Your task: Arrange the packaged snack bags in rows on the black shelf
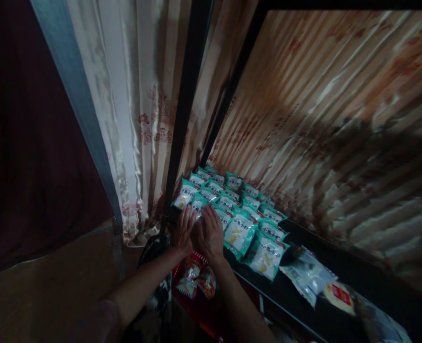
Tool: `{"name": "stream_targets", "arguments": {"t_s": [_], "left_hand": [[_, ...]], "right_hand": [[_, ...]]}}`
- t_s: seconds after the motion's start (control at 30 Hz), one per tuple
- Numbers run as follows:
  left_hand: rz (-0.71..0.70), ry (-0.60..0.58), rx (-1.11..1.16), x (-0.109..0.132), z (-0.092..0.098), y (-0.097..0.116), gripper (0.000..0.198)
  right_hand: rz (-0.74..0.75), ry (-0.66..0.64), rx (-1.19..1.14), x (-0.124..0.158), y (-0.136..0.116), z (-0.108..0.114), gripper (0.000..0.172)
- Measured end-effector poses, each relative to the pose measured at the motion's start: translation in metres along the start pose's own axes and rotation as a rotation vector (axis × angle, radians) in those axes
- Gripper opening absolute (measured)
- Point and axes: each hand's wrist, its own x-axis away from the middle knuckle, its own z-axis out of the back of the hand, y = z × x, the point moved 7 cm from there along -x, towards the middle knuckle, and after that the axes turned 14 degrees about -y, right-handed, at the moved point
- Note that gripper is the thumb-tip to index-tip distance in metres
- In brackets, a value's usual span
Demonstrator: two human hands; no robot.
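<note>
I see both bare forearms reaching forward and upward from the bottom of the view, converging. My left hand [184, 229] and right hand [211, 232] lie side by side, palms down, fingers extended and pressed flat.

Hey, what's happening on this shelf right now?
A person is working with both hands at the near left end of a dark shelf. The left hand and right hand lie flat, side by side, on teal snack packets that stand in overlapping rows along the shelf. A few clear and white packets lie loose further right. Red snack bags sit below the hands. Striped curtains hang behind.
</note>
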Motion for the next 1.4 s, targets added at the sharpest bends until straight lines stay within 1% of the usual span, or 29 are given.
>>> {"name": "stream_targets", "arguments": {"t_s": [0.1, 0.23, 0.33, 0.47, 0.53, 0.63, 0.7, 0.87, 0.97, 1.03, 1.17, 1.4], "left_hand": [[-0.023, 0.037, -0.062, -0.001, 0.003, 0.002, 0.05], [-0.026, 0.075, -0.116, -0.004, 0.008, 0.004, 0.052], [-0.009, 0.103, -0.088, -0.005, 0.013, 0.005, 0.05], [0.0, 0.169, -0.028, -0.007, 0.028, 0.009, 0.05], [0.044, 0.188, -0.012, -0.013, 0.035, 0.008, 0.051], [0.145, 0.182, 0.008, -0.026, 0.042, -0.001, 0.05], [0.178, 0.187, 0.027, -0.036, 0.047, -0.007, 0.049], [0.15, 0.186, 0.031, -0.061, 0.053, -0.012, 0.047], [0.174, 0.18, 0.001, -0.071, 0.052, -0.015, 0.048], [0.179, 0.188, -0.008, -0.075, 0.051, -0.017, 0.048], [0.145, 0.191, 0.002, -0.078, 0.052, -0.02, 0.045], [0.154, 0.121, -0.033, -0.08, 0.055, -0.02, 0.045]], "right_hand": [[-0.002, -0.029, 0.021, -0.011, 0.002, -0.003, 0.037], [0.041, -0.045, 0.074, -0.018, 0.002, -0.011, 0.036], [0.058, -0.015, 0.094, -0.018, 0.002, -0.017, 0.037], [0.079, 0.0, 0.127, -0.016, 0.006, -0.022, 0.036], [0.09, 0.001, 0.149, -0.014, 0.007, -0.024, 0.034], [0.089, 0.004, 0.155, -0.014, 0.009, -0.025, 0.035], [0.085, 0.006, 0.143, -0.014, 0.009, -0.026, 0.036], [0.087, 0.039, 0.096, -0.013, 0.008, -0.027, 0.038], [0.075, 0.027, 0.096, -0.013, 0.008, -0.028, 0.039], [0.074, 0.025, 0.102, -0.013, 0.008, -0.027, 0.039], [0.07, 0.033, 0.095, -0.014, 0.009, -0.027, 0.037], [0.059, -0.01, 0.092, -0.014, 0.01, -0.031, 0.036]]}}
